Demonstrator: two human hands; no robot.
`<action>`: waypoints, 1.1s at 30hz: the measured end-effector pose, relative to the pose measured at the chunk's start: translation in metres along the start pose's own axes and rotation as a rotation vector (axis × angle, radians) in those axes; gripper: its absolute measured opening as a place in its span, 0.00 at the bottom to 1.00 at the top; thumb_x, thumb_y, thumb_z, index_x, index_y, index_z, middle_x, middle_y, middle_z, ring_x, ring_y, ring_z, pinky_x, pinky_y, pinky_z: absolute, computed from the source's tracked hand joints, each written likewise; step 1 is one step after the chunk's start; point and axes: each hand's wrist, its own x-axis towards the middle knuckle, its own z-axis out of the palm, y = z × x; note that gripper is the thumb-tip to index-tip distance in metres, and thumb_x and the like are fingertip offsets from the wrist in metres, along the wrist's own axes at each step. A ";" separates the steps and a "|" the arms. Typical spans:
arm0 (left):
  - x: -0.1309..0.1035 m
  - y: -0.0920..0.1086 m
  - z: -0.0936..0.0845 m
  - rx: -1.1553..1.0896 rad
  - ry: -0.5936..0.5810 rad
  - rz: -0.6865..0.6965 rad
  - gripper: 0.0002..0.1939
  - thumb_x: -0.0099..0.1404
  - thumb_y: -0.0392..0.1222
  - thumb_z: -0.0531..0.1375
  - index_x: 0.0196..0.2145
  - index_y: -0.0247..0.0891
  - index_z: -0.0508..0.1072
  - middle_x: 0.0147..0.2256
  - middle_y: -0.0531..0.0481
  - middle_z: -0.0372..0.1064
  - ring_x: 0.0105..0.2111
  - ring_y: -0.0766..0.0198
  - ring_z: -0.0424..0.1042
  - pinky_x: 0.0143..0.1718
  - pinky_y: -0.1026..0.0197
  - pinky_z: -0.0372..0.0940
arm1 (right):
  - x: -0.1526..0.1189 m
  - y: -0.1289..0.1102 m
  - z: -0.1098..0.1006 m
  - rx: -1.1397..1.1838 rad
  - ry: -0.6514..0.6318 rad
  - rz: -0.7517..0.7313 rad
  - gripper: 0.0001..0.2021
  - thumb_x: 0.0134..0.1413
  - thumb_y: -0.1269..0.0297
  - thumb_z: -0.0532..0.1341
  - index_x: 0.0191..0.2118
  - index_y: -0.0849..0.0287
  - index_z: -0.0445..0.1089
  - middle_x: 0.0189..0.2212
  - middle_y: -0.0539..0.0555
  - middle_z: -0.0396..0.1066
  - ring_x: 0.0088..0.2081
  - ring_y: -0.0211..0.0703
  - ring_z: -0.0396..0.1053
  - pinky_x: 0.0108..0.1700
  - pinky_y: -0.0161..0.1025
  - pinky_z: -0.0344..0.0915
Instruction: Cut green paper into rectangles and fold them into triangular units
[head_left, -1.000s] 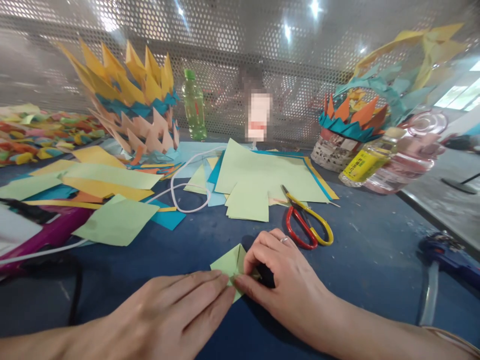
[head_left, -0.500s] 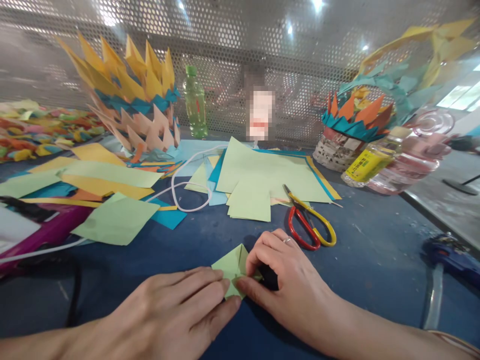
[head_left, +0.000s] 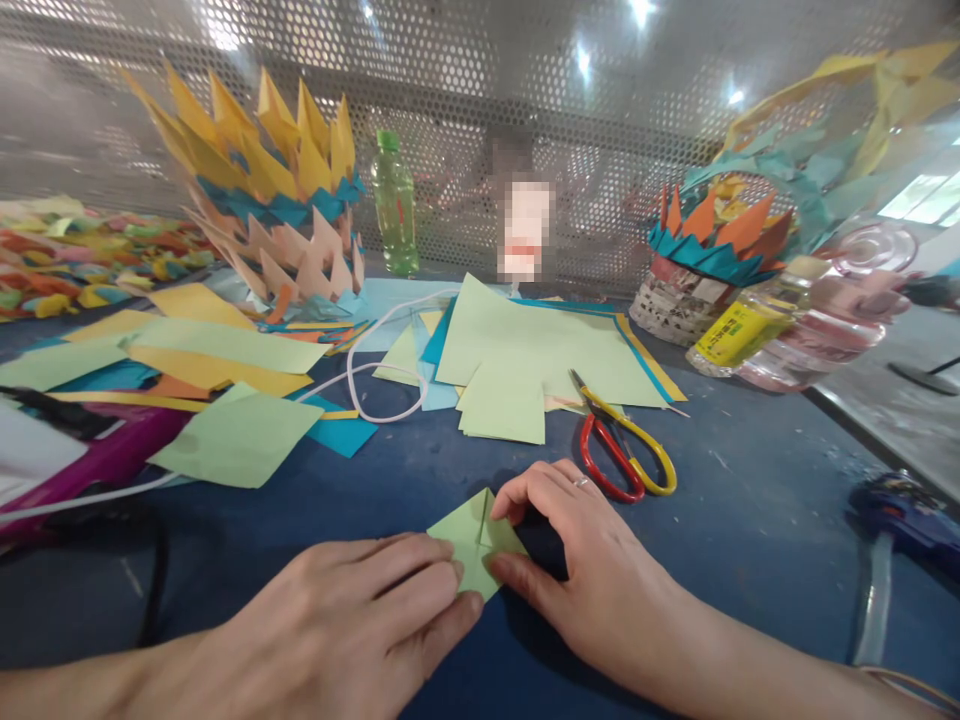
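A small folded piece of light-green paper [head_left: 481, 547] lies on the blue table, with a crease running down from its top corner. From the left, my left hand [head_left: 367, 610] pins it down, fingers close together and the thumb along the lower edge. My right hand [head_left: 562, 560], with a ring on one finger, curls over the right side of the paper. Its index fingertip is at the upper right edge and its thumb at the lower right part. Beyond the right hand are scissors [head_left: 622, 440] with one red and one yellow handle, blades slightly apart.
Green sheets [head_left: 540, 345] lie stacked behind the scissors. To the left are paper strips [head_left: 225, 345], a white cord [head_left: 351, 375] and a purple tool [head_left: 112, 465]. A folded-paper basket [head_left: 277, 210], a green bottle [head_left: 395, 215] and a yellow-labelled bottle [head_left: 750, 320] stand behind; a blue tool [head_left: 907, 520] lies right.
My right thumb has shifted right, off the paper's middle toward its right edge, and more of the folded paper shows between the hands. My left hand stays on it.
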 end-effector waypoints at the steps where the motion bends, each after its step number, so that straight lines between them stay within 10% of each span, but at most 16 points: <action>1: 0.000 0.000 0.000 -0.010 -0.003 0.002 0.17 0.74 0.37 0.47 0.39 0.41 0.76 0.35 0.57 0.78 0.30 0.68 0.72 0.30 0.65 0.63 | 0.000 0.000 -0.001 0.005 -0.005 -0.010 0.12 0.52 0.77 0.65 0.38 0.55 0.64 0.37 0.48 0.69 0.42 0.45 0.63 0.45 0.45 0.60; 21: -0.001 -0.005 -0.007 -0.035 -0.038 0.065 0.15 0.67 0.33 0.51 0.45 0.36 0.77 0.44 0.52 0.79 0.43 0.67 0.76 0.49 0.71 0.67 | 0.000 -0.003 0.001 -0.027 -0.007 -0.009 0.12 0.50 0.71 0.69 0.37 0.54 0.67 0.38 0.47 0.69 0.42 0.45 0.62 0.47 0.45 0.59; 33: -0.001 -0.005 -0.010 -0.133 -0.011 0.029 0.18 0.55 0.26 0.51 0.36 0.37 0.77 0.37 0.51 0.79 0.35 0.67 0.77 0.41 0.73 0.71 | 0.001 -0.004 0.000 -0.025 -0.013 -0.020 0.11 0.51 0.70 0.70 0.35 0.55 0.67 0.37 0.47 0.70 0.42 0.45 0.63 0.46 0.44 0.58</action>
